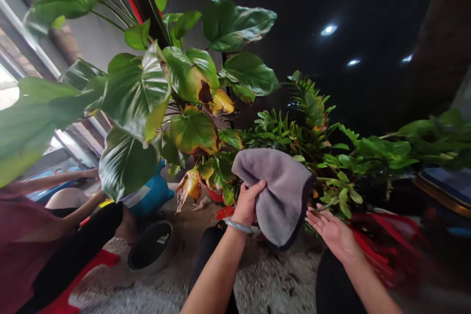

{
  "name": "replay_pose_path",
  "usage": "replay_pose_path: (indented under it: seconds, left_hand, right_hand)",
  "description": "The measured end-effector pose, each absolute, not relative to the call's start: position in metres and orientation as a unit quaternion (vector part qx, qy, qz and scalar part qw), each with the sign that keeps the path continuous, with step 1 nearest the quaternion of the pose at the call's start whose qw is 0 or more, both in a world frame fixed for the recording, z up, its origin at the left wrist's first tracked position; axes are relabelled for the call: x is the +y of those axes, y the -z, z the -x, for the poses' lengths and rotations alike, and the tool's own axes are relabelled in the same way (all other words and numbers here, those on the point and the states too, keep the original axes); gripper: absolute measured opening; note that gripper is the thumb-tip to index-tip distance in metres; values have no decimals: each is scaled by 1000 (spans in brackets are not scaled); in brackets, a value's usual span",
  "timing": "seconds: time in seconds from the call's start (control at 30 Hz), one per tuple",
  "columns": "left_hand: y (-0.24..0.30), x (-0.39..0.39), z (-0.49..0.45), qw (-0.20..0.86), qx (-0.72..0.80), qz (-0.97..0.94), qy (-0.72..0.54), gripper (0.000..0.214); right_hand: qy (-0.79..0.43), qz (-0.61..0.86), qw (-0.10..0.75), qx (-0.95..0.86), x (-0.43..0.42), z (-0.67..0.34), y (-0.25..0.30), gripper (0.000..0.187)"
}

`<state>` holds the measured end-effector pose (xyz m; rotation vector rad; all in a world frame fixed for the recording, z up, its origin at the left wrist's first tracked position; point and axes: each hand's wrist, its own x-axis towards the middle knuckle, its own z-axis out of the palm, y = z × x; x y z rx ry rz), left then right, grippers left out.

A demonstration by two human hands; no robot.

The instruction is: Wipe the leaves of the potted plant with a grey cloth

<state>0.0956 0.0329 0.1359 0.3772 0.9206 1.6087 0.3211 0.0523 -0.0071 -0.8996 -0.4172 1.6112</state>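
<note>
One cloth (281, 191), grey with a dark edge, hangs at the centre of view, in front of the plants and above the floor. It droops in loose folds, with its lower end pointing down.

Left hand (248, 202): fingers closed on the cloth's left edge, with the fabric bunched in the grip. A bracelet (239, 226) sits on that wrist.

Right hand (333, 230): palm up, fingers open and slightly spread, holding nothing. Its fingertips lie at the cloth's lower right edge. Whether they touch the fabric cannot be confirmed.

Behind the cloth and to its left stands a big-leaved plant (136, 93). Several of its lower leaves are yellow with brown patches, and one withered leaf (188, 185) hangs near the left hand. A small-leaved plant (316, 142) spreads behind the cloth and out to the right, passing close above the right hand.

The floor (265, 279) is pale and rough. A dark bowl (150, 252) lies tilted on it, left of the left forearm. Just behind the bowl is a blue object (152, 196) whose kind cannot be determined.

At the far left is a second person, with a maroon sleeve (22, 235) and a bare arm (55, 180) stretched out under the big leaves, well apart from the cloth.

The background is dark, with small ceiling lights (328, 29).
</note>
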Motion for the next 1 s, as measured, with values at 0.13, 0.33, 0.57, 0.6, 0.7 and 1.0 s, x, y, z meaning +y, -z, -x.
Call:
replay_pose_path:
  seconds: [0.13, 0.33, 0.57, 0.6, 0.7, 1.0]
  left_hand:
    - [-94, 30, -116, 588, 503, -126, -621, 32]
    - [-90, 2, -121, 667, 501, -173, -524, 46]
    - [-153, 52, -116, 593, 396, -184, -676, 52]
    - [-147, 54, -117, 588, 415, -180, -670, 47]
    - [-110, 39, -123, 617, 488, -182, -590, 31]
    - [-115, 24, -106, 684, 439, -203, -546, 45]
  right_hand:
    - [-703, 379, 576, -171, 52, -320, 7, 34]
    - [-695, 383, 582, -180, 53, -322, 12, 28]
    - [-711, 369, 572, -175, 57, -323, 20, 30]
    - [-714, 365, 570, -176, 57, -323, 19, 31]
    - [-720, 358, 568, -177, 56, -323, 16, 31]
    - [-719, 350, 575, -176, 55, -321, 17, 23]
